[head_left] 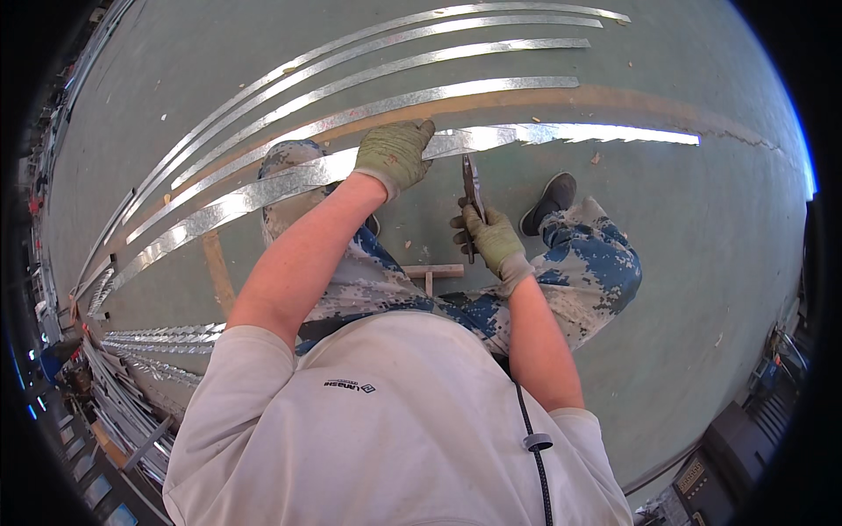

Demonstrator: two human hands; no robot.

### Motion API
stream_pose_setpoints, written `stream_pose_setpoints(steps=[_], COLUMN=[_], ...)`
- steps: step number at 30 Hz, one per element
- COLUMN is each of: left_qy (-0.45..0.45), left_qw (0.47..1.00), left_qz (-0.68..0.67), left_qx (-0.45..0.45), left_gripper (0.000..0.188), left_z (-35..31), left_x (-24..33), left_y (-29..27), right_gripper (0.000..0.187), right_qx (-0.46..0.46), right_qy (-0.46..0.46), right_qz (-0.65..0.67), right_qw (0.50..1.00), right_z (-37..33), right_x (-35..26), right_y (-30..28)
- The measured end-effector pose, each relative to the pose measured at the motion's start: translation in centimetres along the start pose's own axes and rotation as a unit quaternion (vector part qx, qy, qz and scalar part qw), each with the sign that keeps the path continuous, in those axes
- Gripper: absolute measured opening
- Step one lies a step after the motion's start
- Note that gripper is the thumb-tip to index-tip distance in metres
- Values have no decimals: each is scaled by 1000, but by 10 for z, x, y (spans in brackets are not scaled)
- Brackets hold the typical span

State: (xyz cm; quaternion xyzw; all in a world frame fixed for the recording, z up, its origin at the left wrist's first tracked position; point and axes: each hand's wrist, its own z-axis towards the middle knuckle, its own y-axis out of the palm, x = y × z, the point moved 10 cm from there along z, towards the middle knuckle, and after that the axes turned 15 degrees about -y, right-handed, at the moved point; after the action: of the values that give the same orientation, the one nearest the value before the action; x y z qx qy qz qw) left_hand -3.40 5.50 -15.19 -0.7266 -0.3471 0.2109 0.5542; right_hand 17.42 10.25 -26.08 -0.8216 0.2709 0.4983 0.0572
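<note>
A long, shiny galvanized metal strip (298, 179) runs across in front of me, above my left knee. My left hand (392, 156), in a green-grey work glove, is closed around it near the middle. The strip's right part has small notches along its lower edge. Below it, my gloved right hand (493, 241) grips a pair of tin snips (473, 186). The jaws point up toward the strip and end close to its lower edge; whether they touch it I cannot tell.
Several more metal strips (491, 86) lie on the green floor beyond. Notched strips (167, 337) lie at my left, near a pile of metal profiles (132, 412). A small wooden piece (436, 271) shows between my legs. Dark equipment (702, 473) stands at the lower right.
</note>
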Motion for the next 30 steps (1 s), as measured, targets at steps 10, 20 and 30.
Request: stream_pose_setpoints(steps=[10, 20, 30], left_qy=[-4, -4, -4], left_qw=[1000, 999, 1000], left_qz=[21, 25, -1], left_qx=[-16, -25, -24], left_gripper=[60, 62, 48], left_z=[1, 0, 0], left_x=[0, 1, 4], left_y=[1, 0, -4], right_gripper=[42, 40, 21], right_qx=[24, 44, 47], right_qy=[-11, 36, 84], right_qz=[-25, -33, 113], right_qw=[999, 998, 989], right_z=[1, -4, -9], right_x=[-1, -16, -12], right_y=[-2, 2, 9])
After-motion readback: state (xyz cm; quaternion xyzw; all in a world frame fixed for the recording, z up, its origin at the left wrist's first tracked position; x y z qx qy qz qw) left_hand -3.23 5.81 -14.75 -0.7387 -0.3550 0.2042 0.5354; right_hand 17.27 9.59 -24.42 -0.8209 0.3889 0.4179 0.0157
